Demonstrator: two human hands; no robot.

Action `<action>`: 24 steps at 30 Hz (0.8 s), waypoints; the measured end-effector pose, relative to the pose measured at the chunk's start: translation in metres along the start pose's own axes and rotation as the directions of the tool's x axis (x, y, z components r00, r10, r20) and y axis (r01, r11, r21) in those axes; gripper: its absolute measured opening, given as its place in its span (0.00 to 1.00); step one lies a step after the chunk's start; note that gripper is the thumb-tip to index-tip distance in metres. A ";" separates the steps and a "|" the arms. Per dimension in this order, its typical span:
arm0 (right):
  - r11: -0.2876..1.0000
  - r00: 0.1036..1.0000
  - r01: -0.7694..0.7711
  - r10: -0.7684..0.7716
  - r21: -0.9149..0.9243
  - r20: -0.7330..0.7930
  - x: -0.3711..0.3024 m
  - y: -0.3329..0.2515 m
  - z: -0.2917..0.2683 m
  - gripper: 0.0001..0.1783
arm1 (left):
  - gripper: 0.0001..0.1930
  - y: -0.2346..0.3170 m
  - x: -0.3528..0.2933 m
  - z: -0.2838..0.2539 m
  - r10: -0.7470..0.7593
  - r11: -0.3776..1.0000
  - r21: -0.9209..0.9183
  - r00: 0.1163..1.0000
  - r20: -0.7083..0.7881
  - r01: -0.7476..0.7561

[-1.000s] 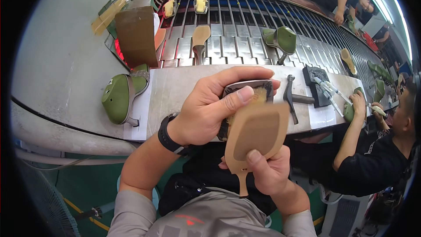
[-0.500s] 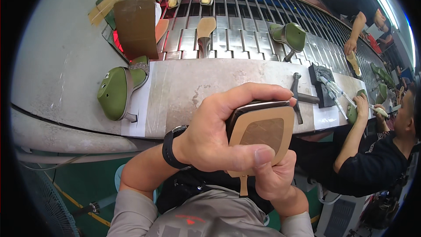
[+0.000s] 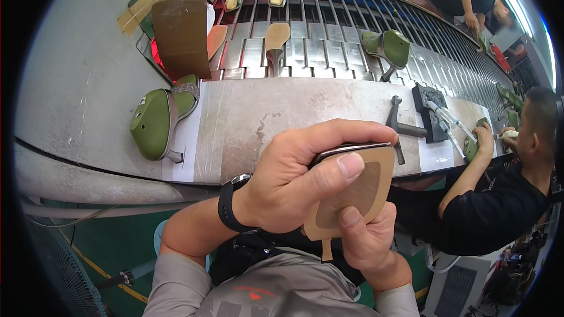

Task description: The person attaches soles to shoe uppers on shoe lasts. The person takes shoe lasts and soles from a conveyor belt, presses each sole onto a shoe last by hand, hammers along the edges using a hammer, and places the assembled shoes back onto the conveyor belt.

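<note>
Both hands hold one shoe [image 3: 365,191], its tan sole with a darker centre panel turned up toward me and a narrow tan heel piece hanging at the near end. My left hand [image 3: 288,182], wearing a black wristwatch, wraps the toe end: the fingers curl over the far edge and the thumb presses the sole's upper part. From the right side my right hand [image 3: 371,240] grips the sole's lower half, thumb flat on the panel, other fingers mostly hidden beneath. The upper is largely hidden by the hands; only a dark rim shows.
Beyond the grey bench [image 3: 282,105] runs a slatted metal conveyor [image 3: 335,53] bearing a green shoe [image 3: 395,48] and a tan-soled shoe [image 3: 276,38]. A green shoe [image 3: 154,123] stands at left. A hammer [image 3: 405,130] and a dark block [image 3: 432,111] lie right, near a co-worker [image 3: 499,199].
My left thumb has slid up toward the toe end of the sole, and my right thumb now shows pressing on it. The near co-worker's head has shifted, and the far worker's hand has moved.
</note>
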State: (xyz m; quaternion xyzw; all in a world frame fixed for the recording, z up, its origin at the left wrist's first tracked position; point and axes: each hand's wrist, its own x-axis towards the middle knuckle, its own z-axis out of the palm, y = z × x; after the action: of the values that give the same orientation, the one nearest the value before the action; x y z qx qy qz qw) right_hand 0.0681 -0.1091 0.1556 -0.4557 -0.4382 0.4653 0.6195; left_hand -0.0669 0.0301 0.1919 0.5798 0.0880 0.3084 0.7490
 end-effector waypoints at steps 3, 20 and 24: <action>0.988 0.994 -0.106 0.105 0.116 0.019 0.001 -0.001 -0.004 0.30 | 0.33 -0.002 0.001 0.000 0.048 0.997 0.058 0.998 0.033 -0.050; 0.995 1.000 -0.010 0.012 0.102 -0.021 0.023 -0.005 -0.023 0.22 | 0.36 -0.021 0.036 -0.002 0.127 0.992 0.009 0.987 0.094 -0.128; 0.983 0.994 -0.100 0.107 0.155 -0.037 0.042 -0.009 -0.036 0.32 | 0.35 -0.030 0.063 -0.018 0.070 0.970 -0.239 0.992 0.100 -0.044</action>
State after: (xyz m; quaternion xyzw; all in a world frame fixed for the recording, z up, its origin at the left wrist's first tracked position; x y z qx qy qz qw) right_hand 0.1123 -0.0755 0.1615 -0.4394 -0.3630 0.5186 0.6374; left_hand -0.0152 0.0765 0.1725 0.5046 -0.0067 0.3064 0.8071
